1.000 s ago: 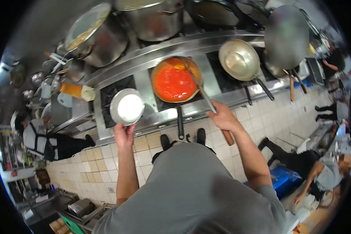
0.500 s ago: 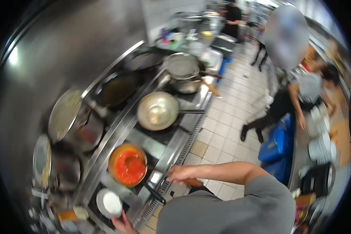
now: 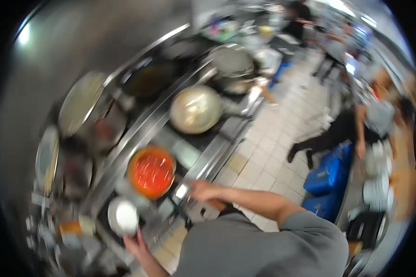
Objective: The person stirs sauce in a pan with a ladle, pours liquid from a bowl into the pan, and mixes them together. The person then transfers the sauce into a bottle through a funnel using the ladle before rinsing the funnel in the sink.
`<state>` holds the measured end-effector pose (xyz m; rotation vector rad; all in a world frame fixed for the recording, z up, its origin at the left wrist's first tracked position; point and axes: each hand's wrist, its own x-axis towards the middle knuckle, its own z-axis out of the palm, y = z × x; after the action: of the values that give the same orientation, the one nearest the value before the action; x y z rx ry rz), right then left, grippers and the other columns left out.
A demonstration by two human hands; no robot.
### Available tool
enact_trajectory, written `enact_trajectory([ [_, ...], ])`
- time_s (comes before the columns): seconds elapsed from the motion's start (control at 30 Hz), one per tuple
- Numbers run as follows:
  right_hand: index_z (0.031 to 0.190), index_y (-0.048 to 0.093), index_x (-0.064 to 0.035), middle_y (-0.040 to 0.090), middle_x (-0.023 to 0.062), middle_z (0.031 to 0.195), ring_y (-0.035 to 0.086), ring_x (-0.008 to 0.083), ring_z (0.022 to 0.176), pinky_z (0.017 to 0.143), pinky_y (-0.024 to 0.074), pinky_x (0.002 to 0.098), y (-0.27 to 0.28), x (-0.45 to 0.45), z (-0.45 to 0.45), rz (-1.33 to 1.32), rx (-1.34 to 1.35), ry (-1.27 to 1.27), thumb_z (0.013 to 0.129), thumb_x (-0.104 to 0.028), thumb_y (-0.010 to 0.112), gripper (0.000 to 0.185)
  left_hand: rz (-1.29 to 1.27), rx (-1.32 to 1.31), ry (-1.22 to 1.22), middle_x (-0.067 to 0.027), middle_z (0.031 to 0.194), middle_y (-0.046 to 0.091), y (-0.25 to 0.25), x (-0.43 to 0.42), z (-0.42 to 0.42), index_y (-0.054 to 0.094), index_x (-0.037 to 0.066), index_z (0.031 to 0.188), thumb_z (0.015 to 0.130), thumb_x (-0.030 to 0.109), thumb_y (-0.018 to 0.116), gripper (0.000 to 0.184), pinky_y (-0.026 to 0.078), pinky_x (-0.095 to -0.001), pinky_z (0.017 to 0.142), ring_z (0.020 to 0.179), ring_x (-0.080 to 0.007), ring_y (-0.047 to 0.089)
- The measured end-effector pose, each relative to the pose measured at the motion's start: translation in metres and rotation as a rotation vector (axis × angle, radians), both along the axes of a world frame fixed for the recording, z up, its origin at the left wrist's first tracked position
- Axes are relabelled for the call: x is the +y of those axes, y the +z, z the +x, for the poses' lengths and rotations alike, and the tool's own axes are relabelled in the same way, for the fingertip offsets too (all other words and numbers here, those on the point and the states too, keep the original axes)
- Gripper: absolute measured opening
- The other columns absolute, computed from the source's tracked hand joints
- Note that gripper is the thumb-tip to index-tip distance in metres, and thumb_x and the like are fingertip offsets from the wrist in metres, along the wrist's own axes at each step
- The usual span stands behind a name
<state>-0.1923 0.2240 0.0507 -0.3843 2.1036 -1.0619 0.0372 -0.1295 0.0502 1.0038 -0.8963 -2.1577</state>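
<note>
A round pan (image 3: pixel 131 162) of bright red sauce (image 3: pixel 152 174) sits on the stove in front of me. My right hand (image 3: pixel 204 190) is closed around a long wooden-handled cooking utensil (image 3: pixel 215 203) beside this pan; motion blur hides the utensil's far end. Low on the left, my left hand (image 3: pixel 136 243) grips the lower edge of a small metal bowl (image 3: pixel 112 219) with white contents. The bowl is close to the pan, over the stove's near part. A black handle end shows faintly below my right hand.
A pale metal pan (image 3: pixel 196 110) stands farther along the stove, with stacked pans (image 3: pixel 233 60) beyond. Large pots (image 3: pixel 81 104) line the back left. Across the tiled floor (image 3: pixel 263 152), a co-worker (image 3: pixel 379 117) bends over a counter above blue bins (image 3: pixel 326 175). More people stand farther off.
My view has tilted, so the stove things sit higher in the picture. The dark shape seen in the sauce earlier no longer shows. Both hands keep their grips.
</note>
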Motion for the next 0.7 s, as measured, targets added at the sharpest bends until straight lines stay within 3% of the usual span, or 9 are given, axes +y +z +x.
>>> enact_trajectory([
  [0.03,0.138,0.056,0.0010,0.058,0.0269,0.139,0.054,0.0410,0.130,0.107,0.0451,0.0470,0.018,0.012,-0.002,0.074,0.059,0.080,0.091,-0.035,0.067,0.060,-0.542,-0.177,-0.251,-0.0203,0.138,0.057,-0.006,0.003,0.006,0.051,-0.006,0.138,0.100,0.018,0.050,0.045,0.053,-0.0508,0.106,0.126,-0.0337,0.057],
  [0.07,0.128,0.059,0.0016,0.070,0.0184,0.086,0.069,0.0258,0.064,0.058,0.0559,0.0391,-0.025,0.019,-0.001,-0.068,0.195,0.008,0.089,-0.023,0.069,0.047,0.051,-0.014,0.049,-0.0198,0.139,0.056,-0.009,-0.005,0.009,0.051,-0.006,0.137,0.099,0.017,0.051,0.044,0.054,-0.0533,0.104,0.124,-0.0348,0.058],
  [0.1,0.123,0.061,0.0031,0.067,0.0129,0.079,0.065,0.0205,0.057,0.052,0.0529,0.0361,0.011,0.027,-0.004,-0.103,-0.237,-0.110,0.093,-0.024,0.070,0.042,0.040,-0.074,0.113,-0.0189,0.139,0.057,0.001,0.002,0.005,0.051,-0.004,0.138,0.098,0.015,0.052,0.044,0.055,-0.0545,0.101,0.122,-0.0360,0.059],
  [0.13,0.117,0.063,-0.0002,0.060,0.0012,0.074,0.053,0.0115,0.047,0.045,0.0456,0.0264,0.039,0.025,-0.003,-0.198,-0.340,-0.131,0.097,-0.020,0.065,0.028,0.020,-0.068,0.104,-0.0182,0.138,0.057,0.007,0.005,0.003,0.051,-0.003,0.138,0.098,0.014,0.053,0.044,0.056,-0.0543,0.100,0.122,-0.0366,0.059],
  [0.23,0.113,0.062,-0.0022,0.054,-0.0002,0.072,0.049,0.0098,0.049,0.044,0.0400,0.0263,0.062,0.010,0.005,-0.301,-0.592,-0.158,0.098,-0.018,0.064,0.022,0.034,-0.083,0.145,-0.0207,0.134,0.058,0.023,0.010,0.008,0.051,-0.005,0.137,0.095,0.012,0.054,0.045,0.060,-0.0495,0.094,0.117,-0.0356,0.062],
  [0.33,0.120,0.058,-0.0048,0.050,-0.0020,0.075,0.042,0.0066,0.051,0.044,0.0293,0.0239,0.077,0.010,0.004,-0.520,-1.182,-0.446,0.100,-0.018,0.061,0.024,0.064,-0.081,0.165,-0.0235,0.134,0.057,0.031,0.020,0.017,0.047,-0.008,0.137,0.094,0.009,0.054,0.046,0.056,-0.0556,0.101,0.120,-0.0400,0.059],
  [0.4,0.122,0.058,-0.0040,0.050,-0.0016,0.075,0.042,0.0071,0.051,0.045,0.0297,0.0239,0.080,0.009,0.007,-0.496,-1.110,-0.393,0.100,-0.018,0.061,0.026,0.048,-0.120,0.208,-0.0224,0.123,0.059,0.036,0.024,0.017,0.050,-0.010,0.129,0.094,0.010,0.055,0.041,0.064,-0.0485,0.086,0.108,-0.0376,0.065],
  [0.5,0.131,0.054,-0.0005,0.051,-0.0004,0.077,0.045,0.0090,0.050,0.044,0.0321,0.0248,0.088,0.009,0.012,-0.463,-0.923,-0.299,0.101,-0.016,0.059,0.035,0.050,-0.097,0.230,-0.0223,0.120,0.059,0.033,0.023,0.022,0.050,-0.010,0.127,0.094,0.011,0.055,0.040,0.065,-0.0485,0.083,0.105,-0.0378,0.065],
  [0.7,0.137,0.054,0.0002,0.052,-0.0002,0.072,0.048,0.0087,0.047,0.043,0.0371,0.0229,0.107,0.021,0.000,-0.419,-0.516,-0.167,0.099,-0.013,0.060,0.040,0.063,-0.109,0.239,-0.0215,0.128,0.058,0.034,0.024,0.029,0.053,-0.008,0.130,0.096,0.013,0.058,0.040,0.059,-0.0527,0.095,0.117,-0.0381,0.059],
])
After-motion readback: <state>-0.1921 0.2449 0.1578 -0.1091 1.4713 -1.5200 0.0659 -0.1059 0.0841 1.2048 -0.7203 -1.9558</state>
